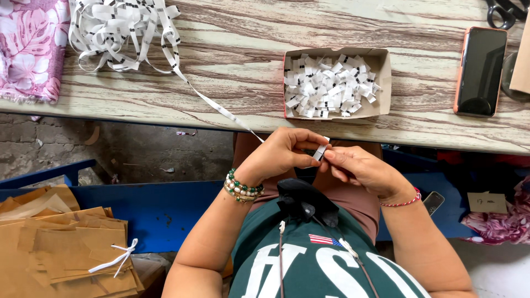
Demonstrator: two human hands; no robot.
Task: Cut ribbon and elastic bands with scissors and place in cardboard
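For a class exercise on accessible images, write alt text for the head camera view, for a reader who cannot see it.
Both hands, left hand and right hand, pinch a small white label at the end of a long label strip trailing from a heap on the wooden table. A cardboard tray of cut labels sits beside a phone.

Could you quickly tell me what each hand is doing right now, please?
Left hand: pinching the label.
Right hand: fingertips on the same label.

l hand (pixel 279 152) + r hand (pixel 359 168) pinched together
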